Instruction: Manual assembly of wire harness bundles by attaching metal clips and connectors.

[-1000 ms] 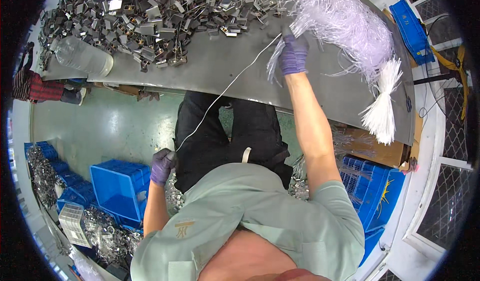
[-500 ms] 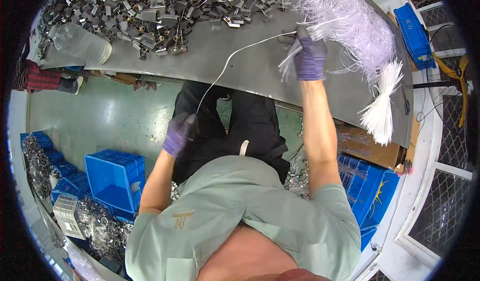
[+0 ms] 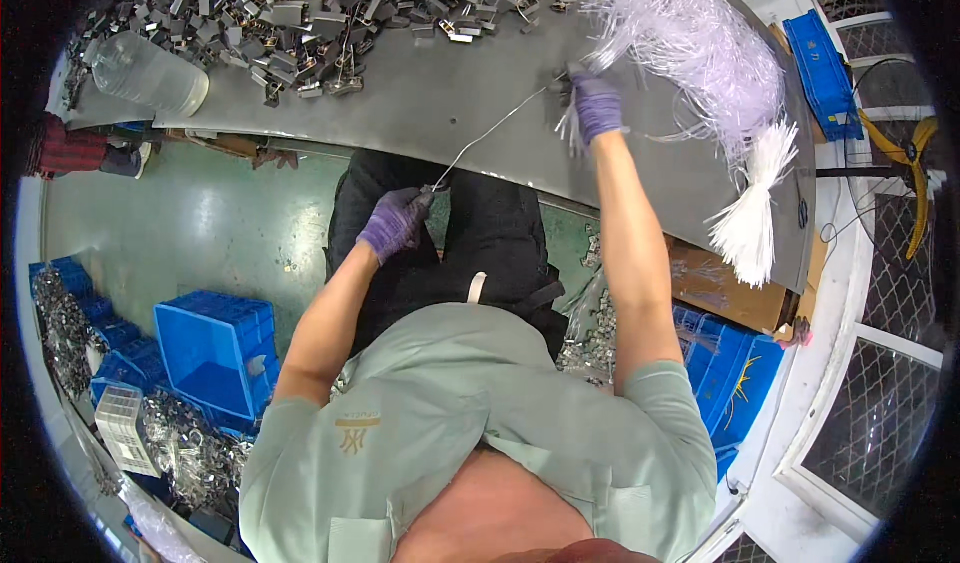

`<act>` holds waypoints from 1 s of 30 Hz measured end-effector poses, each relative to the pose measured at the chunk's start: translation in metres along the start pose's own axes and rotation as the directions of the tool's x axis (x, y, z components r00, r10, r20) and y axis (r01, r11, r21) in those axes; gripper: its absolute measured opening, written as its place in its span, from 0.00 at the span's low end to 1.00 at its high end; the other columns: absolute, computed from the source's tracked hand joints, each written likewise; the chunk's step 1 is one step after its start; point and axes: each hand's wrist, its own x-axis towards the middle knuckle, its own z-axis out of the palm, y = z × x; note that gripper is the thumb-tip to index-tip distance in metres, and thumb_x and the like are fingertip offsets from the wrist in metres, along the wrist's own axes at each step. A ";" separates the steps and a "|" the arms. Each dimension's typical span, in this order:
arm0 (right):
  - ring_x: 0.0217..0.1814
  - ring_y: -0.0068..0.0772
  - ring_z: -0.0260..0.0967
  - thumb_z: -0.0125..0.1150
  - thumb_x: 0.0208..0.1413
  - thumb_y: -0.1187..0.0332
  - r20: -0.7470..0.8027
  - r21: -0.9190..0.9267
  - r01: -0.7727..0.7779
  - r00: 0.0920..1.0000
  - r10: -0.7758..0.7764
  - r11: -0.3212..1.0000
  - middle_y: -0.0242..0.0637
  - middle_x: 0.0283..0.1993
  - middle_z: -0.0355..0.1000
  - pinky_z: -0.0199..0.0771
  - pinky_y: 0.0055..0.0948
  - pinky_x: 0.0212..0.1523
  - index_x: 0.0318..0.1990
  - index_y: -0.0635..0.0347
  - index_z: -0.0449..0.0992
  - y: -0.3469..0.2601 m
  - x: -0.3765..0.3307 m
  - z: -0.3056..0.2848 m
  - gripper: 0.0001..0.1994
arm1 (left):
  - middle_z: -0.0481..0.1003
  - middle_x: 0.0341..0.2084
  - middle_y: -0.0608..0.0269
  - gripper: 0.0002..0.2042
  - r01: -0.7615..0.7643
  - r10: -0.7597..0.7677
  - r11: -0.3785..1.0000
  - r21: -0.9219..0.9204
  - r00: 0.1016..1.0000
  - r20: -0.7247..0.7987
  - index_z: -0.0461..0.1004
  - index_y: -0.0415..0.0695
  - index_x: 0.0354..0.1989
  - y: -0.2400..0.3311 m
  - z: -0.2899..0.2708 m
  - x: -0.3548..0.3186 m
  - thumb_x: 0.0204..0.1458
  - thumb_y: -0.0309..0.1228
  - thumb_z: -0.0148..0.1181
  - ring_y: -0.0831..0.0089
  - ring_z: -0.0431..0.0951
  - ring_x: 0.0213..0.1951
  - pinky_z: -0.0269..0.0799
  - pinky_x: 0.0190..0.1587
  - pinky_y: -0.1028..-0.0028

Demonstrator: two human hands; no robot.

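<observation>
A thin whitish wire (image 3: pixel 490 135) runs slantwise between my hands over the front edge of the grey table. My left hand (image 3: pixel 396 221), in a purple glove with dark fingertips, is closed on its lower end, in front of my dark trousers. Above the tabletop, my right hand (image 3: pixel 597 103), gloved the same way, is closed at the wire's upper end. A few short clear strands stick out below its fingers. Close beyond that hand lies a big heap of clear, lilac-tinted strands (image 3: pixel 690 48), with a tied bundle of white strands (image 3: pixel 755 213) at its near end.
Small dark rectangular parts (image 3: pixel 290 28) cover the far left of the grey table (image 3: pixel 400 103), beside a clear plastic bottle (image 3: pixel 148 73). A blue crate (image 3: pixel 215 353) stands on the floor at left, another blue bin (image 3: pixel 735 383) at right. Yellow-handled pliers (image 3: pixel 915 158) hang at right.
My left hand has moved right and up, toward the table edge. My right hand has come slightly nearer and left. The stretch of wire between them is shorter and straighter.
</observation>
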 end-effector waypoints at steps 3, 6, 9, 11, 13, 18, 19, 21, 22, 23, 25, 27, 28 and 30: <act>0.33 0.46 0.70 0.44 0.55 0.62 0.222 0.142 0.005 0.974 -0.037 0.990 0.47 0.33 0.73 0.69 0.40 0.36 0.35 0.57 0.75 -0.021 -0.018 0.028 0.13 | 0.63 0.10 0.66 0.18 0.045 -0.045 0.999 -0.010 0.999 -0.018 0.69 0.40 0.29 -0.001 0.001 0.000 0.56 0.45 0.51 0.76 0.61 0.09 0.58 0.13 0.75; 0.25 0.39 0.72 0.48 0.56 0.64 0.016 -0.176 0.129 0.992 -0.128 0.976 0.43 0.26 0.74 0.71 0.37 0.27 0.34 0.56 0.75 -0.047 -0.027 0.036 0.10 | 0.62 0.10 0.67 0.18 0.080 -0.081 0.996 -0.045 0.997 -0.019 0.70 0.40 0.28 0.001 -0.002 -0.003 0.55 0.46 0.51 0.76 0.60 0.09 0.58 0.13 0.75; 0.23 0.24 0.72 0.59 0.53 0.62 0.484 0.590 -0.585 0.808 0.336 0.557 0.34 0.26 0.74 0.70 0.24 0.20 0.36 0.61 0.75 -0.050 -0.022 0.018 0.11 | 0.63 0.11 0.68 0.19 0.100 -0.102 0.992 -0.074 0.995 -0.022 0.70 0.40 0.27 0.002 -0.001 -0.007 0.55 0.46 0.52 0.77 0.61 0.10 0.58 0.14 0.76; 0.23 0.26 0.72 0.59 0.52 0.63 0.401 0.728 -0.491 0.871 0.283 0.479 0.37 0.27 0.74 0.70 0.24 0.20 0.35 0.63 0.74 -0.048 -0.019 0.009 0.11 | 0.64 0.12 0.68 0.19 0.092 -0.094 0.990 -0.105 0.995 -0.017 0.71 0.40 0.27 0.002 0.001 -0.007 0.54 0.46 0.52 0.78 0.61 0.10 0.58 0.14 0.76; 0.23 0.30 0.72 0.58 0.53 0.64 0.288 0.818 -0.384 0.918 0.274 0.428 0.41 0.29 0.74 0.73 0.27 0.22 0.35 0.65 0.72 -0.046 -0.018 0.003 0.11 | 0.65 0.13 0.69 0.18 -0.105 0.102 0.993 -0.059 0.993 -0.052 0.72 0.40 0.29 -0.001 0.003 -0.005 0.54 0.45 0.53 0.79 0.62 0.11 0.58 0.15 0.77; 0.23 0.33 0.73 0.59 0.52 0.64 0.414 0.881 -0.459 0.866 0.281 0.114 0.43 0.28 0.73 0.74 0.28 0.22 0.38 0.66 0.71 -0.042 -0.014 -0.011 0.13 | 0.65 0.12 0.69 0.17 -0.175 0.174 0.985 -0.003 0.984 -0.043 0.72 0.39 0.30 -0.005 0.002 -0.002 0.54 0.44 0.53 0.79 0.63 0.12 0.59 0.16 0.77; 0.23 0.34 0.73 0.59 0.52 0.64 0.398 0.896 -0.437 0.868 0.295 0.077 0.43 0.27 0.73 0.75 0.29 0.22 0.38 0.66 0.70 -0.043 -0.013 -0.016 0.13 | 0.65 0.13 0.68 0.17 -0.253 0.256 0.965 0.063 0.965 -0.054 0.72 0.39 0.30 -0.003 0.002 -0.002 0.54 0.44 0.53 0.79 0.64 0.12 0.60 0.16 0.77; 0.23 0.35 0.73 0.61 0.50 0.63 0.381 0.906 -0.416 0.884 0.271 0.083 0.41 0.27 0.72 0.75 0.29 0.22 0.38 0.64 0.70 -0.049 -0.014 -0.025 0.14 | 0.65 0.12 0.68 0.17 -0.320 0.325 0.941 0.107 0.945 -0.031 0.72 0.39 0.30 0.003 0.001 -0.003 0.54 0.44 0.53 0.79 0.64 0.12 0.60 0.16 0.77; 0.23 0.34 0.72 0.61 0.50 0.63 0.392 0.905 -0.423 0.876 0.281 0.054 0.41 0.27 0.72 0.75 0.29 0.22 0.37 0.65 0.70 -0.055 -0.018 -0.029 0.15 | 0.65 0.12 0.68 0.17 -0.349 0.355 0.927 0.138 0.935 -0.022 0.72 0.39 0.30 0.008 0.001 -0.003 0.54 0.44 0.53 0.79 0.64 0.12 0.61 0.16 0.77; 0.22 0.34 0.72 0.62 0.50 0.62 0.374 0.915 -0.401 0.878 0.298 0.034 0.41 0.27 0.72 0.75 0.29 0.22 0.37 0.65 0.69 -0.062 -0.020 -0.032 0.15 | 0.65 0.12 0.68 0.17 -0.377 0.384 0.911 0.169 0.923 -0.012 0.72 0.39 0.30 0.014 0.001 -0.004 0.54 0.44 0.53 0.79 0.64 0.12 0.61 0.16 0.77; 0.26 0.33 0.70 0.61 0.48 0.66 0.320 0.864 -0.394 0.910 0.263 0.312 0.38 0.26 0.70 0.71 0.31 0.26 0.37 0.61 0.70 -0.084 -0.031 -0.029 0.11 | 0.68 0.18 0.67 0.16 -0.053 0.052 0.999 0.008 0.996 0.066 0.72 0.39 0.33 0.028 0.002 -0.002 0.55 0.42 0.53 0.79 0.67 0.18 0.65 0.21 0.75; 0.27 0.34 0.71 0.61 0.49 0.66 0.368 0.830 -0.406 0.914 0.171 0.382 0.40 0.27 0.72 0.73 0.33 0.27 0.36 0.64 0.72 -0.100 -0.054 -0.026 0.11 | 0.67 0.18 0.67 0.17 -0.091 0.091 0.996 0.001 0.995 0.045 0.72 0.39 0.32 0.041 0.009 -0.001 0.55 0.43 0.53 0.78 0.66 0.17 0.64 0.19 0.75; 0.26 0.33 0.72 0.61 0.50 0.67 0.310 0.708 -0.280 0.948 0.070 0.649 0.41 0.27 0.73 0.74 0.31 0.26 0.36 0.67 0.72 -0.102 -0.055 -0.028 0.11 | 0.67 0.17 0.68 0.18 -0.161 0.161 0.987 -0.016 0.986 0.029 0.72 0.38 0.31 0.046 0.013 0.000 0.55 0.44 0.52 0.78 0.66 0.16 0.63 0.18 0.75; 0.25 0.32 0.73 0.61 0.50 0.68 0.100 0.588 -0.058 0.995 -0.002 0.807 0.42 0.27 0.74 0.76 0.29 0.24 0.36 0.69 0.73 -0.102 -0.054 -0.030 0.11 | 0.67 0.16 0.66 0.18 -0.167 0.167 0.985 0.031 0.986 0.004 0.71 0.38 0.30 0.056 0.018 0.000 0.54 0.45 0.52 0.77 0.67 0.16 0.64 0.18 0.75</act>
